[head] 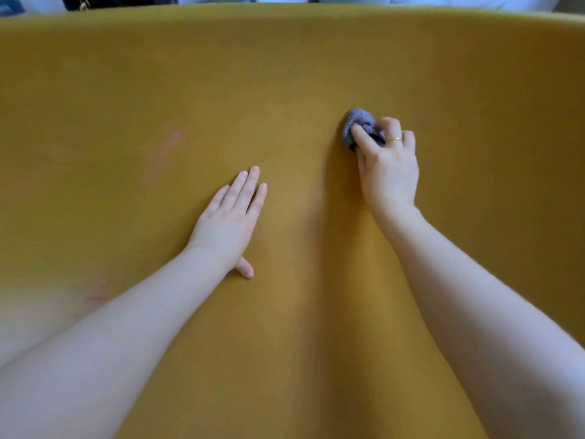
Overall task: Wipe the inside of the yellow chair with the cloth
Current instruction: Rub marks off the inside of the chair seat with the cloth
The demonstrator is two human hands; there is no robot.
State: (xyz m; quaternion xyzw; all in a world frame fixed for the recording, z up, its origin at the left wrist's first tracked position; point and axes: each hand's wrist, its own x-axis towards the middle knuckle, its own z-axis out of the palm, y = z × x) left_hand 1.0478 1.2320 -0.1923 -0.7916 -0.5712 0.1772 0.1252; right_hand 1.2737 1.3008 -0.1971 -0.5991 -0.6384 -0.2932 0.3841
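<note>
Two hands on the job: my right hand (387, 166) grips the balled grey cloth (359, 126), fingers curled round it, pressing it against the inner wall of the yellow chair (285, 74), right of centre. My left hand (229, 217) lies flat, fingers straight, bracing. Pinkish smears (164, 153) at left look unwiped, so I judge wiping underway, most surface left.

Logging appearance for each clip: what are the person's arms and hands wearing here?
Both forearms are bare, with no sleeves in view and no gloves. The right hand wears a thin gold-coloured ring on one finger. The left hand shows no ring, watch or bracelet. Fingernails are short and look unpainted.
</note>
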